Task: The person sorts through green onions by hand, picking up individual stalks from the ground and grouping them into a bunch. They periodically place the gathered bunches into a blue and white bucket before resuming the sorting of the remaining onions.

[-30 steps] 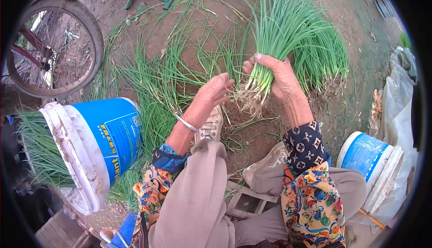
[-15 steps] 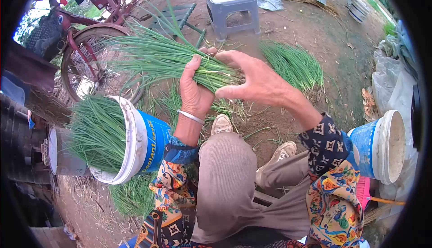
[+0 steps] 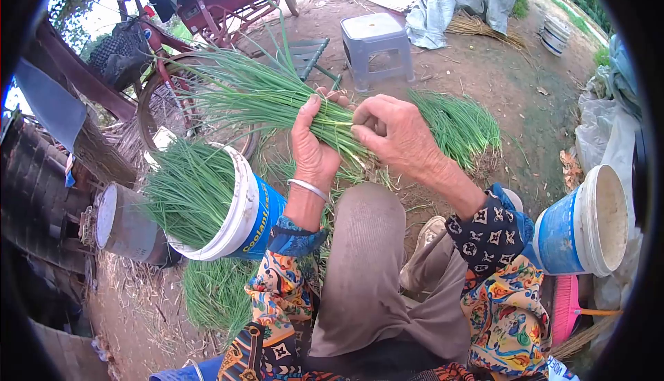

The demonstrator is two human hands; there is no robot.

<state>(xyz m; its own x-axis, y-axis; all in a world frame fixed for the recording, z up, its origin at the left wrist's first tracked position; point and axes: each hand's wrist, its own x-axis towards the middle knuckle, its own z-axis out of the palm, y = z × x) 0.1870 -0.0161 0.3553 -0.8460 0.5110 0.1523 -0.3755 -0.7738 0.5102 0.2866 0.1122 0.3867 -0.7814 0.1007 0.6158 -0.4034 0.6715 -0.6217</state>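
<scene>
A thick bunch of thin green onions [image 3: 277, 97] lies across my left hand [image 3: 315, 139], whose fingers wrap round it from below, thumb on top. The leaves fan out to the left; the pale root ends point down to the right. At the stem side, my right hand [image 3: 401, 135] is closed in a pinch against the stalks; the exact strands between its fingertips are hidden. More green onions [image 3: 456, 132] lie on the ground beyond my right hand. Another heap of green onions [image 3: 190, 187] fills a blue-and-white bucket [image 3: 259, 218] on its side at the left.
A grey plastic stool [image 3: 377, 42] stands ahead, near a dark folding stool [image 3: 304, 56] and a red tricycle [image 3: 207, 17]. To the right are a second bucket [image 3: 560, 232] and a pink broom [image 3: 566, 308]. Loose green onions [image 3: 214, 294] lie below the filled bucket.
My right hand has gone from spread around the root ends to a closed pinch on the stalks. My left hand keeps its hold. The camera view has shifted, bringing the tricycle further into sight.
</scene>
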